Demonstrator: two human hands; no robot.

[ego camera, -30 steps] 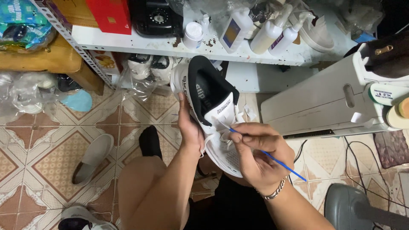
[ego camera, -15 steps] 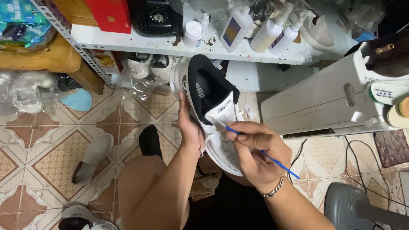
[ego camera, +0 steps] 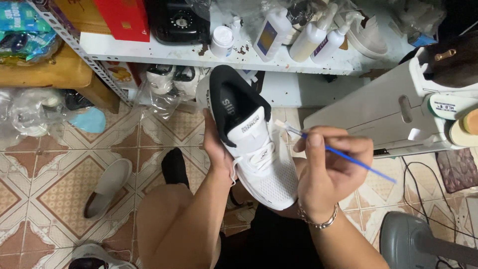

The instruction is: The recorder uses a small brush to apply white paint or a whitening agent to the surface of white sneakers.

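Left hand [ego camera: 216, 149]: grip clamped round the white sneaker [ego camera: 254, 144], sole side.
Right hand [ego camera: 331, 167]: fingers pinched on a blue-handled brush [ego camera: 343, 155], tip beside the laces.

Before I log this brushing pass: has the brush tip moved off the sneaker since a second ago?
Yes. The right hand has lifted the blue brush; its tip is now right of the white sneaker, toward the white machine.

A single head-worn camera looks steeply down, close over the person's lap, facing a white shelf [ego camera: 164, 50] above the tiled floor [ego camera: 50, 164].
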